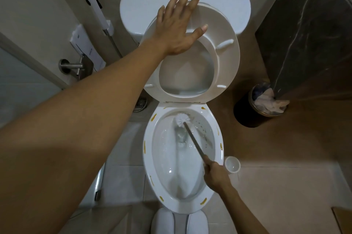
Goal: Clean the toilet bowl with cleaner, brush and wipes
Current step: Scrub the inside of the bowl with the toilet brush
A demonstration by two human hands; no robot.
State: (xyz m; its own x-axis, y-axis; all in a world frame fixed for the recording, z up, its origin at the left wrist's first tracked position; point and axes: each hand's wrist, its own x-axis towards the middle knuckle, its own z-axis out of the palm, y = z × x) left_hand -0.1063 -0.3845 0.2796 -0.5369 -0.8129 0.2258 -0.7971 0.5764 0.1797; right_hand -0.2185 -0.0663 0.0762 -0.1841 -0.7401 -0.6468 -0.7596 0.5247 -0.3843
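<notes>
White bristles of the toilet brush point(182, 119) press the toilet bowl point(182, 159)'s back wall — the right hand point(214, 173) fist-grips the handle low for leverage — while the left hand point(177, 24), fingers spread flat, props the raised seat point(224, 58) so it can't drop.

The white toilet bowl point(182, 159) stands open, its seat and lid point(219, 56) raised upright against the cistern. Small yellow-orange dabs of cleaner point(153, 117) sit spaced around the rim, and water lies in the bottom. The brush point(192, 136), with a white bristle head and a thin brown handle, slants into the bowl, its head pressed against the back inner wall just under the rim.
</notes>
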